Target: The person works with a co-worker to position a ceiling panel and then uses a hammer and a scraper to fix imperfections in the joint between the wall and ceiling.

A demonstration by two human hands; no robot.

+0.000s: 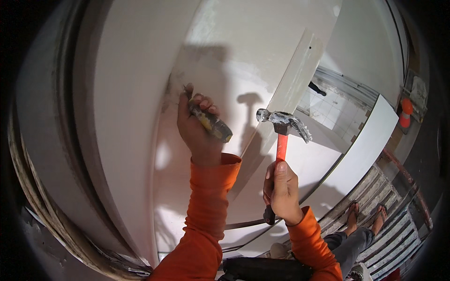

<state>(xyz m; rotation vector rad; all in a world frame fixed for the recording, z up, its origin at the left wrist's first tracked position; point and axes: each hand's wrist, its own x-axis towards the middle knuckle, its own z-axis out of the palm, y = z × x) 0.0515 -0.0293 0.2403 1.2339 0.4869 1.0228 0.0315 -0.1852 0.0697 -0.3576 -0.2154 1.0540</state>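
My right hand [283, 189] is wrapped round the orange-red handle of a claw hammer [282, 126], its head raised and caked with white plaster. The hammer is apart from the other tool, its face turned to the left. In my left hand [199, 126] is a tool with a smeared black-and-yellow handle [212, 124], shaped like a screwdriver or chisel. Its tip points up and left toward a dark, scuffed patch [168, 89] in the corner of the white wall. Whether the tip touches the wall I cannot tell.
A pale board strip [297, 72] slants across the wall. At right, an opening shows a tiled floor [323, 105] far below. My sandalled feet [354, 213] stand on a slatted platform [393, 239], near a reddish rail [408, 185]. An orange-and-white cone [406, 112] stands beyond.
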